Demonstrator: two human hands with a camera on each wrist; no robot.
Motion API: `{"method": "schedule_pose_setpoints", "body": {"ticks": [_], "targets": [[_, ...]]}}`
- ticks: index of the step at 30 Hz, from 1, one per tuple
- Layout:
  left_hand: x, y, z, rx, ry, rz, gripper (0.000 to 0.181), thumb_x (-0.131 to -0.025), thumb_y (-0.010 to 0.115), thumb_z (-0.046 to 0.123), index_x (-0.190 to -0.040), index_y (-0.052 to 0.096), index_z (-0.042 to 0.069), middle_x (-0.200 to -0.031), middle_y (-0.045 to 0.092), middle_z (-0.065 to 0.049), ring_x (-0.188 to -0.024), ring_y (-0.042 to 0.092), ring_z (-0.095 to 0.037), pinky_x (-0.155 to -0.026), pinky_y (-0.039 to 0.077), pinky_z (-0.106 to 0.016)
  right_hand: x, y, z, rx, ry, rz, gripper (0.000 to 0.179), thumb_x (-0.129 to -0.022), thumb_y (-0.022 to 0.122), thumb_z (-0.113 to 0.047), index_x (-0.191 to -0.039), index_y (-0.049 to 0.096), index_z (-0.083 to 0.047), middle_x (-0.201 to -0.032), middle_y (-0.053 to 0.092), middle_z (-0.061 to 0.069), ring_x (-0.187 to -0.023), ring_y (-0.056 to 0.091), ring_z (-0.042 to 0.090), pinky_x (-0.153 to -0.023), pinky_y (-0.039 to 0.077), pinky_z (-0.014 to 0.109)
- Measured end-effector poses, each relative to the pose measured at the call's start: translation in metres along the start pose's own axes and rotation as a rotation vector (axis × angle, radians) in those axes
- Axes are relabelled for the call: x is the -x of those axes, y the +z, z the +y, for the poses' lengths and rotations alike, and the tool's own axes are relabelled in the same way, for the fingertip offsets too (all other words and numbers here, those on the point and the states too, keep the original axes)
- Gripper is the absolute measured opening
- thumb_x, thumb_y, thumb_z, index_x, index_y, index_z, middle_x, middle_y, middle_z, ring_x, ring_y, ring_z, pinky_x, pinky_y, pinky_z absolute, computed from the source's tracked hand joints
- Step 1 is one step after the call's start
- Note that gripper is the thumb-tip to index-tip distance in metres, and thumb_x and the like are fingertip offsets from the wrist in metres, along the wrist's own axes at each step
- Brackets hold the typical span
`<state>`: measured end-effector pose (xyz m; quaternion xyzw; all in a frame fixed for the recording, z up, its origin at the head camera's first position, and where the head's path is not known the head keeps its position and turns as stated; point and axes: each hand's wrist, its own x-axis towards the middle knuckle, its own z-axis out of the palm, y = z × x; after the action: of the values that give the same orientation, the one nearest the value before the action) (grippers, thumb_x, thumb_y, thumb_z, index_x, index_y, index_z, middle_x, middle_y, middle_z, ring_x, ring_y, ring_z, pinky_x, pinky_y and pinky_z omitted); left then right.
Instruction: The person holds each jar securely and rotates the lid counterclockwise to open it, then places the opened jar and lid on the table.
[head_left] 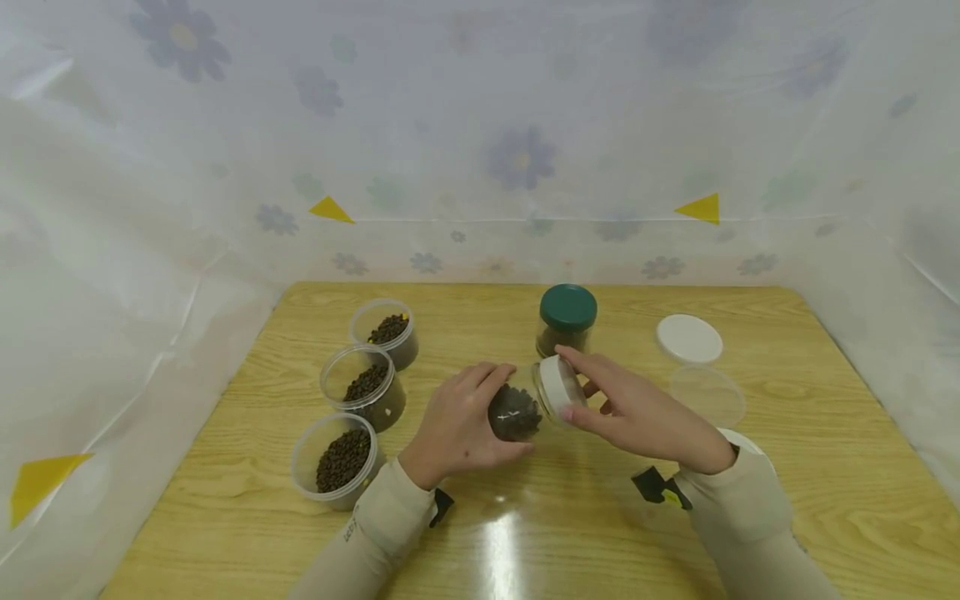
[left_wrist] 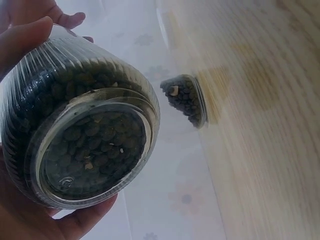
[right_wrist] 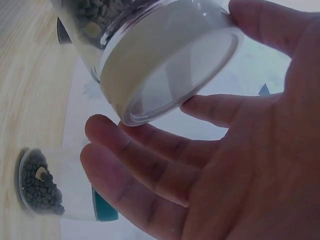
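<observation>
Over the middle of the table, my left hand [head_left: 465, 421] grips a clear plastic jar [head_left: 514, 412] with dark beans inside. The jar lies tilted, its base facing the left wrist camera and its ribbed sides filling that view. My right hand [head_left: 637, 408] pinches the white-rimmed lid [head_left: 557, 387] at the jar's other end, thumb on one side and fingertips on the other. The lid [right_wrist: 172, 65] sits on the jar's mouth in the right wrist view. Just behind stands another jar [head_left: 567, 321] with a dark green lid, also holding dark beans.
Along the left stand three open clear tubs [head_left: 343, 462] of dark beans with small yellow bits. To the right lie a white lid [head_left: 690, 337], a translucent lid [head_left: 707, 396] and another lid [head_left: 750, 442] partly behind my right wrist. Flowered sheeting surrounds the wooden table [head_left: 570, 533].
</observation>
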<state>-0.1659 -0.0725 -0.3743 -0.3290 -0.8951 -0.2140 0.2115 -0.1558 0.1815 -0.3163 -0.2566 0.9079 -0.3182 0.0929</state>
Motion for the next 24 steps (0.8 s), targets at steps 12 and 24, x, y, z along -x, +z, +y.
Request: {"method": "schedule_pose_setpoints", "body": {"ticks": [12,24], "targets": [[0.0001,-0.0005,0.0003,-0.006,-0.005,-0.023,0.090,-0.062,0.084,0.062,-0.133,0.059,0.013,-0.121,0.066,-0.003,-0.106,0.067,-0.019,-0.083,0.058,-0.034,-0.0009,0.0001,0.0011,-0.011,0.026,-0.026,0.073,-0.099,0.053,-0.049,-0.159,0.022,-0.020,-0.152,0.043,0.013,-0.119,0.060,0.027,-0.077,0.054,0.025],[-0.0016,-0.0009,0.0013,-0.019,0.001,-0.009,0.090,-0.060,0.086,0.061,-0.132,0.059,0.013,-0.120,0.066,-0.003,-0.105,0.067,-0.020,-0.084,0.058,-0.035,-0.0001,-0.0026,-0.0002,0.008,0.079,0.012,0.068,-0.103,0.043,-0.049,-0.159,0.021,-0.017,-0.154,0.043,0.014,-0.121,0.061,0.033,-0.088,0.055,0.046]]}}
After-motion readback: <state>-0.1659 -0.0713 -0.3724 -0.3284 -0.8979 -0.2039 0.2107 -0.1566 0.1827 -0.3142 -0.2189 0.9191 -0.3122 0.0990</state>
